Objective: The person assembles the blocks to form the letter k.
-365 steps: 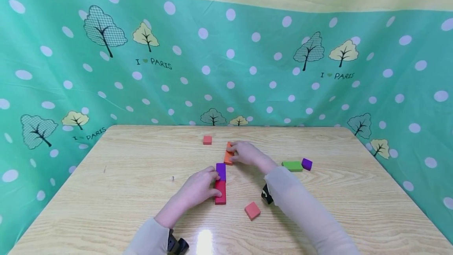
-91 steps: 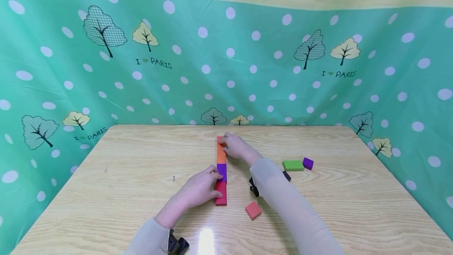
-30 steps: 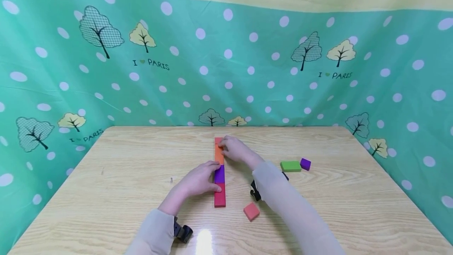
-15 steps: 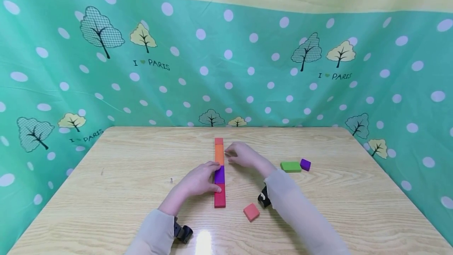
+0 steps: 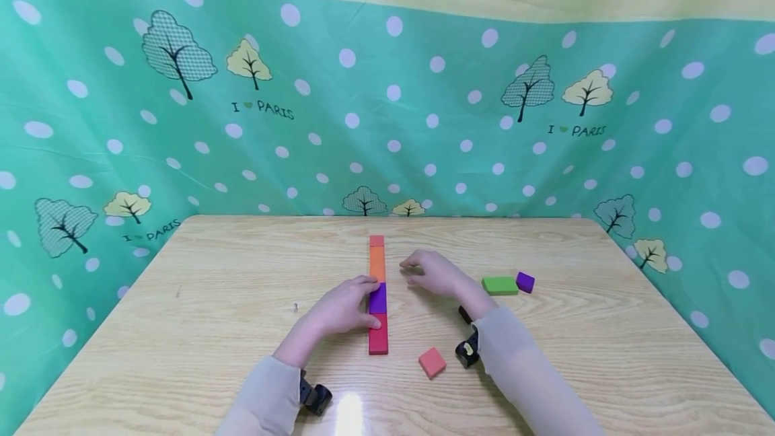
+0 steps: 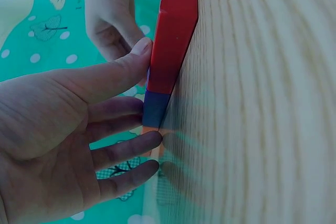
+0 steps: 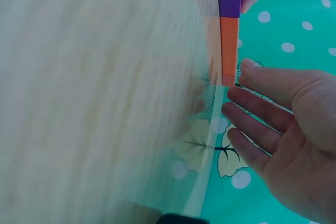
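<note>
Four blocks lie end to end in a straight line: a small light-red block (image 5: 377,241) farthest away, an orange block (image 5: 377,263), a purple block (image 5: 378,299) and a red block (image 5: 378,342) nearest. My left hand (image 5: 342,305) rests at the row's left side, thumb touching the red block (image 6: 176,35) and fingertips by the purple-orange join, fingers relaxed in the left wrist view. To the right of the orange block, my right hand (image 5: 437,274) is apart from the row, its fingers loosely extended and holding nothing; the right wrist view shows the hand (image 7: 294,124) beside the orange block (image 7: 229,45).
On the right of the table (image 5: 605,328) lie a green block (image 5: 500,286) and a small purple block (image 5: 525,282) beside it. A light-red block (image 5: 432,362) lies turned at an angle near the front, between the forearms. A patterned cloth (image 5: 393,120) hangs behind.
The orange and small light-red blocks have joined the row's far end since the oldest frame. In the last second my right hand let go and drew back to the right; my left hand stayed.
</note>
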`<state>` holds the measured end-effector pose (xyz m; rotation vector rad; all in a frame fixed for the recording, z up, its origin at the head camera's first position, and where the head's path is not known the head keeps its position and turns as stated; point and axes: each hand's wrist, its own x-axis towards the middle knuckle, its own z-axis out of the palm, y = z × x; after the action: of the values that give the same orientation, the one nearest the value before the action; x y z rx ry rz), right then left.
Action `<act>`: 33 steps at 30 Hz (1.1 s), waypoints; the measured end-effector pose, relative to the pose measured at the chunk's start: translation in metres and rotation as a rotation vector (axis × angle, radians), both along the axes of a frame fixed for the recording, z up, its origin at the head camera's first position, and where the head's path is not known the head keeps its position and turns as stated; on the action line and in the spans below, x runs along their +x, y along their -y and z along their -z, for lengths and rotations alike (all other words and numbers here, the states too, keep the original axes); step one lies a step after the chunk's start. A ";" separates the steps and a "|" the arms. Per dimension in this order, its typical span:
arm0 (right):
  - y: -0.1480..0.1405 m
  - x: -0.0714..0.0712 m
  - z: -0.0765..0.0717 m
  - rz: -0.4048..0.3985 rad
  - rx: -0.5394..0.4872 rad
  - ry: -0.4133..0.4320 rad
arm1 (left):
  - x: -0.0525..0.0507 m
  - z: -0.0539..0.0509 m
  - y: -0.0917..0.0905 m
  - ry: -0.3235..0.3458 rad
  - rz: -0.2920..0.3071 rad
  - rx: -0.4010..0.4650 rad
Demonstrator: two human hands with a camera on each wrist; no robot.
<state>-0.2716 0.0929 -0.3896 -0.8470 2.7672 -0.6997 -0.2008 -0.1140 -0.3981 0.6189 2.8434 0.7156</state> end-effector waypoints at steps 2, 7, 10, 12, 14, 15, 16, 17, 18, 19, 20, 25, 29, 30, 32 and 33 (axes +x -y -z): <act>-0.003 0.002 0.000 0.005 -0.003 -0.011 | -0.001 0.000 0.000 0.003 -0.002 0.000; -0.013 0.009 0.000 0.040 -0.005 -0.015 | -0.001 0.001 0.000 0.005 -0.008 -0.004; -0.020 0.012 0.000 0.055 0.004 -0.018 | 0.000 0.000 0.000 0.004 -0.010 -0.004; -0.025 0.014 -0.001 0.056 0.008 -0.021 | 0.000 0.000 -0.001 0.003 -0.009 -0.004; -0.029 0.016 -0.002 0.052 0.007 -0.019 | 0.000 0.000 -0.001 0.002 -0.007 -0.003; -0.032 0.016 -0.002 0.050 0.007 -0.015 | 0.000 -0.001 -0.001 0.001 -0.006 -0.002; -0.034 0.017 -0.002 0.048 0.004 -0.015 | 0.001 -0.001 -0.002 0.001 -0.004 -0.001; -0.036 0.018 -0.002 0.046 0.002 -0.015 | 0.001 0.000 -0.002 0.001 -0.004 0.000; -0.038 0.019 -0.003 0.046 -0.002 -0.012 | 0.001 0.000 -0.002 0.000 -0.004 0.001; -0.040 0.020 -0.003 0.047 -0.003 -0.012 | 0.000 0.000 -0.002 -0.001 -0.003 0.002; -0.042 0.021 -0.003 0.047 -0.002 -0.012 | 0.000 0.000 -0.002 -0.002 -0.002 0.003; -0.053 0.027 -0.005 0.058 0.007 0.005 | 0.001 0.000 -0.002 0.000 -0.004 0.008; -0.060 0.031 -0.006 0.069 0.014 0.024 | 0.001 0.000 -0.001 0.007 -0.008 0.011; -0.062 0.032 -0.006 0.065 0.016 0.024 | 0.001 0.001 -0.001 0.007 -0.007 0.009; -0.066 0.034 -0.006 0.052 0.017 0.025 | 0.001 0.001 -0.001 0.007 -0.007 0.009; -0.068 0.034 -0.006 0.047 0.016 0.027 | 0.001 0.001 -0.001 0.007 -0.006 0.008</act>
<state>-0.2373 0.1610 -0.3838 -0.7666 2.7729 -0.6907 -0.1999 -0.1132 -0.3988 0.6081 2.8382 0.7295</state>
